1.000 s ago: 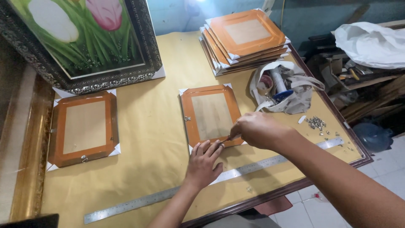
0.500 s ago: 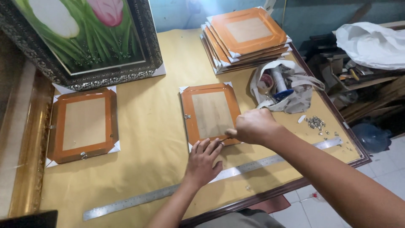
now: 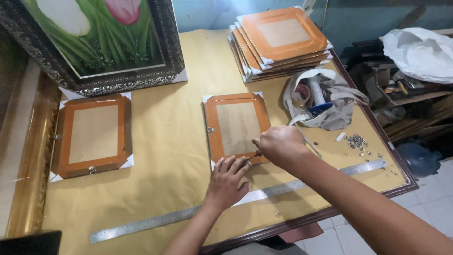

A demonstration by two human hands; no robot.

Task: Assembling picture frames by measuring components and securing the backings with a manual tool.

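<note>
While pinning the orange frame (image 3: pixel 237 128) flat at the desk's (image 3: pixel 174 141) centre, left hand (image 3: pixel 226 182) spread open on its six-o'clock edge to steady it, right hand (image 3: pixel 278 145) closed around a small tool (image 3: pixel 257 153), ruler (image 3: pixel 236 200) below.

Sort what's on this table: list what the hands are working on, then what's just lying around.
In hand:
- middle orange frame, back up
- left hand pressing its near edge
- right hand at the same edge

Lying about:
- steel ruler
- left orange frame
- frame stack
- cloth bag
- small metal fittings
- tulip painting
</note>
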